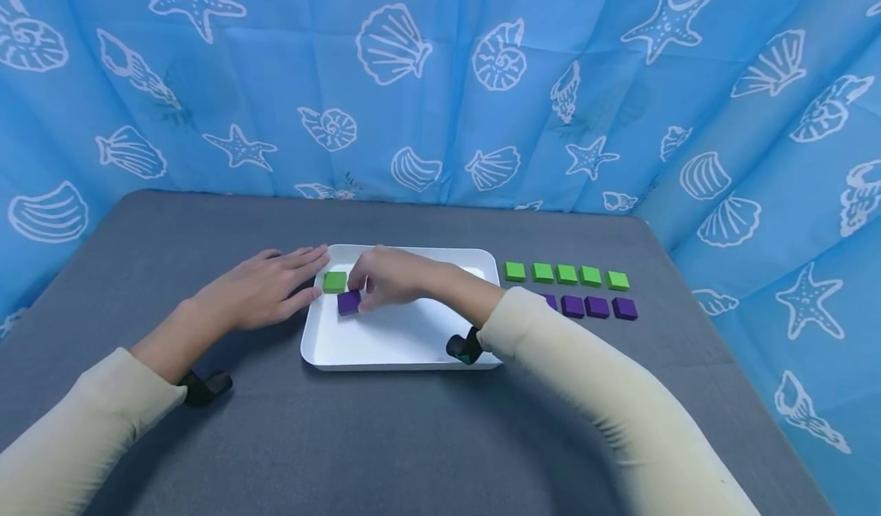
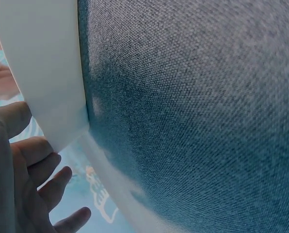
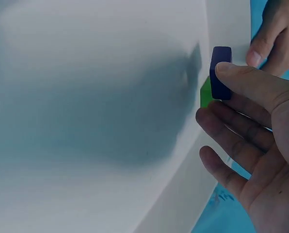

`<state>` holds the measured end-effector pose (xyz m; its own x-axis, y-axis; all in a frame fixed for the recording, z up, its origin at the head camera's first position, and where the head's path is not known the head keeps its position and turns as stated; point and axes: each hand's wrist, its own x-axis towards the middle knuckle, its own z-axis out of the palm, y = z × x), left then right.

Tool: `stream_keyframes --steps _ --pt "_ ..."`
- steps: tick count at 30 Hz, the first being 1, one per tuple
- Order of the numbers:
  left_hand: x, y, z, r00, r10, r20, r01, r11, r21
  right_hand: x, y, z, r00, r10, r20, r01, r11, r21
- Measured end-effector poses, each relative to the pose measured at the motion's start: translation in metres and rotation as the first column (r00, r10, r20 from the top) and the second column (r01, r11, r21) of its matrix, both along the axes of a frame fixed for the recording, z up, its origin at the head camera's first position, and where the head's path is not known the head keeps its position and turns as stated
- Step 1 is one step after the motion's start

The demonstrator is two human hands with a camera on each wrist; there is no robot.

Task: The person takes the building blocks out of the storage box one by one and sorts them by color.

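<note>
A purple block (image 1: 349,303) is pinched between the thumb and fingers of my right hand (image 1: 394,275), over the left part of a white tray (image 1: 406,348). In the right wrist view the purple block (image 3: 221,73) is held by its faces, with a green block (image 3: 205,92) partly hidden behind it. That green block (image 1: 335,282) lies in the tray's back left corner. My left hand (image 1: 271,287) rests at the tray's left rim, its fingers extended. The left wrist view shows the fingertips (image 2: 35,148) touching the outside of the tray wall (image 2: 47,73).
Right of the tray, a row of several green blocks (image 1: 566,274) lies on the grey table (image 1: 413,439). In front of it runs a row of several purple blocks (image 1: 596,307), partly covered by my right forearm. A blue shell-patterned curtain (image 1: 440,80) hangs behind the table.
</note>
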<state>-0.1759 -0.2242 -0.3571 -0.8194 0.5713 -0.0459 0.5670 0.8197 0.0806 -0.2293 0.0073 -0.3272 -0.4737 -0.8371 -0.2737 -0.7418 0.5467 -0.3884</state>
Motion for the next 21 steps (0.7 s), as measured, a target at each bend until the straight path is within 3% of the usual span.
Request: stream_keyframes --steps 6,21 --pt "0.000 0.001 0.000 1.000 0.008 -0.010 -0.009 1.000 -0.016 -0.001 0.024 0.008 1.000 -0.004 -0.014 0.004 1.000 -0.019" --pt "0.000 0.003 -0.001 1.000 0.011 0.003 -0.011 1.000 -0.021 -0.006 0.132 0.025 0.983 -0.186 0.007 0.185 0.972 -0.143"
